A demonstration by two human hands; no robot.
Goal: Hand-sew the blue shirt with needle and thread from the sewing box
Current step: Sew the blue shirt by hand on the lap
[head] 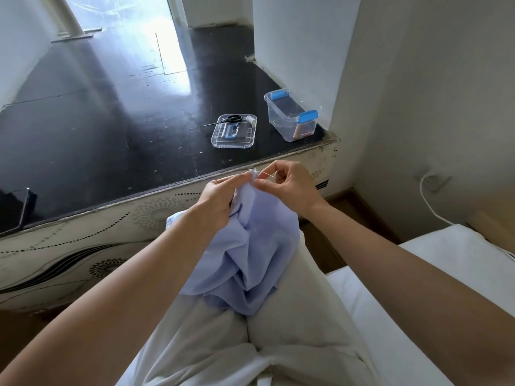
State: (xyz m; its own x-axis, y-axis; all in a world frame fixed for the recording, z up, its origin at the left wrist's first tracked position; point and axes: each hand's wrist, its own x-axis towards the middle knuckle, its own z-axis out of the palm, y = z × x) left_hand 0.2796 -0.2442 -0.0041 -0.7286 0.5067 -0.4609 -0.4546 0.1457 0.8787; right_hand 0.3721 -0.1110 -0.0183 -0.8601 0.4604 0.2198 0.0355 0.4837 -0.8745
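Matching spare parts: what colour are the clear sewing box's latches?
Blue latches, seen best in head view.

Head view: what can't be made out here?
All in the head view:
1. the needle: a thin glint pinched by the right hand; too small to tell whether it has entered the blue shirt. Its thread is too fine to trace.
2. Stitch site: hidden by the left hand gripping the fabric edge.
3. Contents of the sewing box: small, blurred behind its clear wall.
4. the dark flat object: cut off by the left frame edge.
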